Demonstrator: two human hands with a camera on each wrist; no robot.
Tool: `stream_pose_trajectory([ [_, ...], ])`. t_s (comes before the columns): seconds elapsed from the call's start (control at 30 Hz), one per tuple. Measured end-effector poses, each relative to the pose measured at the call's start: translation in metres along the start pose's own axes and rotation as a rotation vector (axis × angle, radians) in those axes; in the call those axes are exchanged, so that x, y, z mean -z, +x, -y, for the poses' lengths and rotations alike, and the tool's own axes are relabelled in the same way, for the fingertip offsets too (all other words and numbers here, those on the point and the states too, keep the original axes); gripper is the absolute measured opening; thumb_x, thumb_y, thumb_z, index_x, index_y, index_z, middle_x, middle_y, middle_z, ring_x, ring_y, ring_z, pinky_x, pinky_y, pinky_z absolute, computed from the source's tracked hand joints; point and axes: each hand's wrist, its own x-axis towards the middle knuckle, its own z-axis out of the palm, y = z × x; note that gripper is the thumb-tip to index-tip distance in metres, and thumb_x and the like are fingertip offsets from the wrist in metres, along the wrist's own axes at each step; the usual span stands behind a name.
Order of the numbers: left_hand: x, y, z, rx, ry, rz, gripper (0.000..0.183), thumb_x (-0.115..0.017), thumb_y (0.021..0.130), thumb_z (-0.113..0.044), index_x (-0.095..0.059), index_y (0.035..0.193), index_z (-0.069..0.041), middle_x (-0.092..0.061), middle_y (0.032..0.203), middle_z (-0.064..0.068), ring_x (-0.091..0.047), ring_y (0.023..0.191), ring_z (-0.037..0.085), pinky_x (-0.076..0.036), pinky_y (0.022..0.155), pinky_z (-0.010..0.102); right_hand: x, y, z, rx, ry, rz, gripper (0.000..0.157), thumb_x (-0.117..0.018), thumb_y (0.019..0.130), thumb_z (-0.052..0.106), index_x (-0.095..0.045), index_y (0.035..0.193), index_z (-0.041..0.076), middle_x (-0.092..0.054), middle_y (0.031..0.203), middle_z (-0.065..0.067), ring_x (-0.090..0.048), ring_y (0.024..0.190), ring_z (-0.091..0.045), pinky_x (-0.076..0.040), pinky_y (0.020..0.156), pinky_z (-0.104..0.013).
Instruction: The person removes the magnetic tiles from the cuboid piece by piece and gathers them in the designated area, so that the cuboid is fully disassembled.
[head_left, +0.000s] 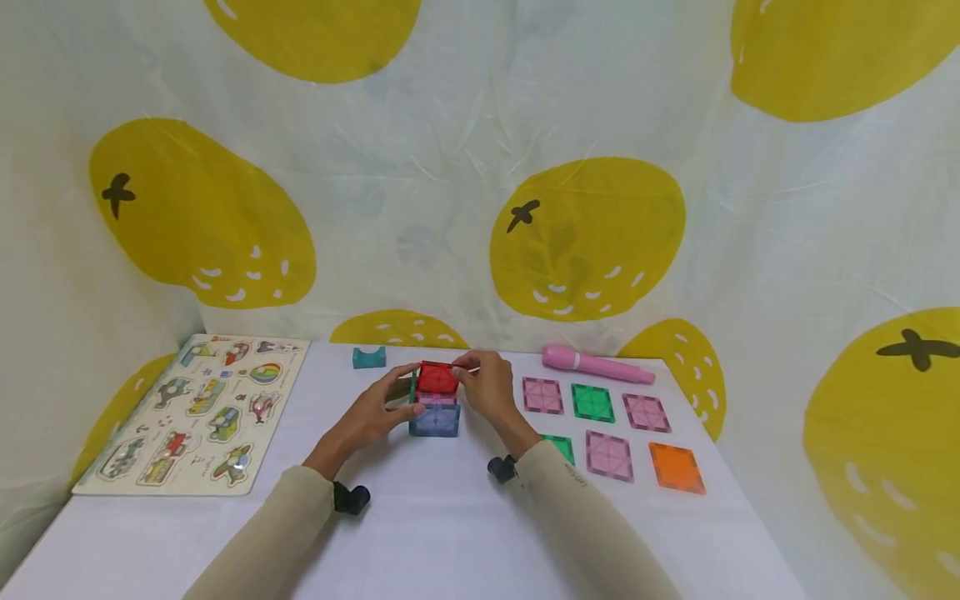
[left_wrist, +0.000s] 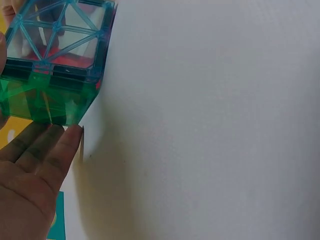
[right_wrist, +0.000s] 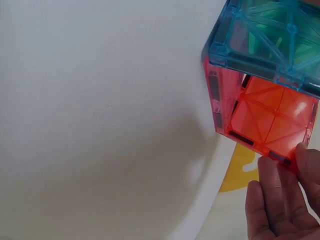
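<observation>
The left hand [head_left: 371,414] reached in from the lower left of the head view, its thumb by the front and its fingers toward the back of a small box of see-through tiles just below the middle of the frame. Its grip was spread wide; in the left wrist view, three straight fingers touched the edge of the green side tile [left_wrist: 50,102]. The right hand [head_left: 487,387] came in from the lower right, bent at the wrist, its grip narrow and pinching the edge of the red tile [head_left: 437,377] between thumb and fingertips.

The left wrist view cut off part of the box and most of the thumb at the left edge; the right wrist view cropped the box at the upper right. The right sleeve [head_left: 592,508] hid part of a loose green tile [head_left: 561,447] on the table [head_left: 420,533]. Whether the red tile sat flush along every edge could not be told.

In the head view, the red tile was uppermost, the blue tile [head_left: 436,421] lowest, with pink between. Bracing lines crossed the clear blue panel; the red one looked glossy, with dark strips along its edges, and met the pink side tile [right_wrist: 220,95] at a corner edge.
</observation>
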Motion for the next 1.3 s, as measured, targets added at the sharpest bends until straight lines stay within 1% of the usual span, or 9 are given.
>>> stream_pose_trajectory([
  [0.23, 0.000, 0.002, 0.004, 0.034, -0.010, 0.018, 0.077, -0.080, 0.096, -0.038, -0.037, 0.160, -0.045, -0.043, 0.168, 0.010, -0.041, 0.156, 0.040, -0.043, 0.120, 0.065, 0.009, 0.004, -0.014, -0.043, 0.063, -0.051, 0.010, -0.075, 0.099, 0.016, -0.082, 0.106, 0.013, -0.077, 0.095, -0.004, -0.071, 0.081, -0.021, -0.062, 0.070, -0.028],
  [0.43, 0.001, 0.002, 0.005, -0.004, -0.008, 0.040, 0.078, -0.079, 0.097, -0.038, -0.036, 0.163, -0.038, -0.046, 0.167, 0.009, -0.043, 0.155, 0.039, -0.042, 0.121, 0.064, 0.026, -0.001, -0.021, -0.047, 0.145, -0.055, 0.011, -0.074, 0.101, 0.015, -0.081, 0.108, 0.011, -0.078, 0.093, -0.008, -0.079, 0.092, -0.034, -0.060, 0.067, -0.025],
  [0.53, 0.003, 0.002, 0.006, -0.017, -0.005, 0.038, 0.079, -0.079, 0.097, -0.040, -0.036, 0.163, -0.037, -0.046, 0.166, 0.009, -0.044, 0.155, 0.039, -0.042, 0.121, 0.064, 0.037, -0.007, -0.021, -0.047, 0.197, -0.048, 0.012, -0.074, 0.101, 0.016, -0.079, 0.110, 0.012, -0.079, 0.095, -0.009, -0.079, 0.096, -0.036, -0.059, 0.067, -0.024],
  [0.67, 0.004, 0.001, 0.006, -0.031, -0.006, 0.040, 0.078, -0.079, 0.096, -0.041, -0.036, 0.162, -0.039, -0.046, 0.167, 0.010, -0.044, 0.155, 0.040, -0.042, 0.122, 0.063, 0.051, -0.018, -0.023, -0.065, 0.260, -0.040, 0.012, -0.075, 0.101, 0.019, -0.079, 0.111, 0.013, -0.079, 0.096, -0.008, -0.079, 0.100, -0.037, -0.061, 0.073, -0.028],
  [0.8, 0.005, 0.000, 0.006, -0.036, -0.008, 0.038, 0.078, -0.079, 0.097, -0.040, -0.036, 0.162, -0.038, -0.045, 0.167, 0.011, -0.044, 0.154, 0.040, -0.042, 0.122, 0.063, 0.063, -0.031, -0.029, -0.086, 0.316, -0.021, 0.012, -0.077, 0.100, 0.019, -0.078, 0.110, 0.012, -0.080, 0.095, -0.009, -0.079, 0.102, -0.039, -0.065, 0.086, -0.043],
  [0.9, 0.005, -0.001, 0.006, -0.038, -0.010, 0.037, 0.078, -0.079, 0.097, -0.040, -0.036, 0.162, -0.037, -0.045, 0.167, 0.011, -0.044, 0.154, 0.039, -0.041, 0.123, 0.062, 0.072, -0.041, -0.035, -0.107, 0.363, -0.007, 0.014, -0.076, 0.100, 0.016, -0.078, 0.112, 0.010, -0.079, 0.098, -0.012, -0.079, 0.102, -0.040, -0.066, 0.093, -0.043],
  [1.03, 0.006, -0.001, 0.008, -0.041, -0.003, 0.037, 0.078, -0.079, 0.096, -0.043, -0.036, 0.161, -0.039, -0.045, 0.167, 0.010, -0.045, 0.154, 0.038, -0.040, 0.124, 0.063, 0.085, -0.055, -0.046, -0.166, 0.403, 0.007, 0.020, -0.076, 0.100, 0.015, -0.076, 0.118, 0.009, -0.077, 0.107, -0.014, -0.080, 0.101, -0.035, -0.066, 0.091, -0.035],
  [1.2, 0.006, 0.000, 0.009, -0.047, 0.012, 0.040, 0.078, -0.079, 0.096, -0.043, -0.036, 0.161, -0.040, -0.046, 0.167, 0.010, -0.045, 0.154, 0.037, -0.040, 0.124, 0.062, 0.099, -0.077, -0.057, -0.260, 0.411, 0.009, 0.024, -0.077, 0.099, 0.016, -0.074, 0.122, 0.010, -0.076, 0.111, -0.013, -0.081, 0.099, -0.028, -0.064, 0.095, -0.042],
  [1.3, 0.006, 0.000, 0.010, -0.039, 0.014, 0.038, 0.077, -0.079, 0.096, -0.042, -0.037, 0.160, -0.043, -0.046, 0.166, 0.009, -0.045, 0.154, 0.037, -0.040, 0.124, 0.062, 0.107, -0.091, -0.063, -0.300, 0.407, 0.001, 0.025, -0.077, 0.099, 0.017, -0.073, 0.122, 0.009, -0.077, 0.108, -0.012, -0.081, 0.098, -0.025, -0.065, 0.093, -0.038],
])
